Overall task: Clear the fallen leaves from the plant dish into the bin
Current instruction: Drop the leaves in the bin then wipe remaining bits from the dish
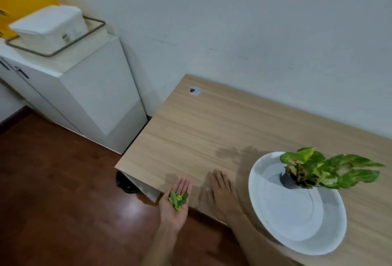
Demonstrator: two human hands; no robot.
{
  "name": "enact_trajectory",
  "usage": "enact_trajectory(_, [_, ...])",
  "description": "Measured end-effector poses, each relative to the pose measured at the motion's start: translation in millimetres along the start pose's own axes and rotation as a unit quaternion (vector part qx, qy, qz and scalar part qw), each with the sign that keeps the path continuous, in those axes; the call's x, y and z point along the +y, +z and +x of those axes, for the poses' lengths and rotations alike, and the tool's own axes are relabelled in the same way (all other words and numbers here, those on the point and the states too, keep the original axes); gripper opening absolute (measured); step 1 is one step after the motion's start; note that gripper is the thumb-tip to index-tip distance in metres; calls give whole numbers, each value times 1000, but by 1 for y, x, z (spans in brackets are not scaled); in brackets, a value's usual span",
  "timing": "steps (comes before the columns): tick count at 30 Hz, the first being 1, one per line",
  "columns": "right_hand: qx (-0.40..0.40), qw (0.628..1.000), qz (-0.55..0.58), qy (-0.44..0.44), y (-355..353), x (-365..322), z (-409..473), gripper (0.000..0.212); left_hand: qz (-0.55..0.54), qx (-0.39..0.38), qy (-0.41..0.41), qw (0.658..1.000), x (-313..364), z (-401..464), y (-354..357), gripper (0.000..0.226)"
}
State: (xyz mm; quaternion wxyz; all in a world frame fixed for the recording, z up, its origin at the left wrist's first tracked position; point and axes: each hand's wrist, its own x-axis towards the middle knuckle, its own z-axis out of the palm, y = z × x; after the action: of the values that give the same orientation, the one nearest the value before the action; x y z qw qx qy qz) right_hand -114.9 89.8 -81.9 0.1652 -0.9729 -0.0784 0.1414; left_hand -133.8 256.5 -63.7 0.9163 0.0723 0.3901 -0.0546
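Note:
My left hand (174, 215) is held palm up just off the front edge of the wooden table (201, 125), with several small green fallen leaves (177, 200) lying in the palm. My right hand (220, 191) rests flat on the table, fingers spread, holding nothing, just left of the white plant dish (297, 221). A small dark pot (285, 179) with a green and yellow plant (322, 167) stands at the dish's far side. The visible dish surface looks bare. Under the table's left corner sits a dark bin (126, 182), mostly hidden.
A white cabinet (95, 96) stands left of the table against the wall, with a white box (51, 25) and a wire frame on top. The table has a cable hole (195, 90) near its far corner. Brown wooden floor (63, 202) lies to the left.

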Motion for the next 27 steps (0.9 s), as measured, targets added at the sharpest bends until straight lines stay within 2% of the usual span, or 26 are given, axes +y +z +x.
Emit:
enact_trajectory(2, [14,998,-58,19,15,-1,-1,64,0,0,1,1000,14,6,5,41])
enact_trajectory(7, [22,994,-89,54,32,-25,20,73,-3,-20,2,1000,40,21,12,39])
enact_trajectory(16, [-1,992,-123,-13,28,-94,110,74,-53,-36,30,997,119,50,21,41])
enact_trajectory(21, [2,989,-123,-78,37,-157,166,76,-58,-54,85,993,182,63,36,38])
enact_trajectory(24, [18,991,-118,-54,43,-192,194,77,-79,-70,98,990,223,76,38,38])
enact_trajectory(27, [39,992,-113,-27,47,-203,202,74,-87,-51,112,989,263,94,27,39])
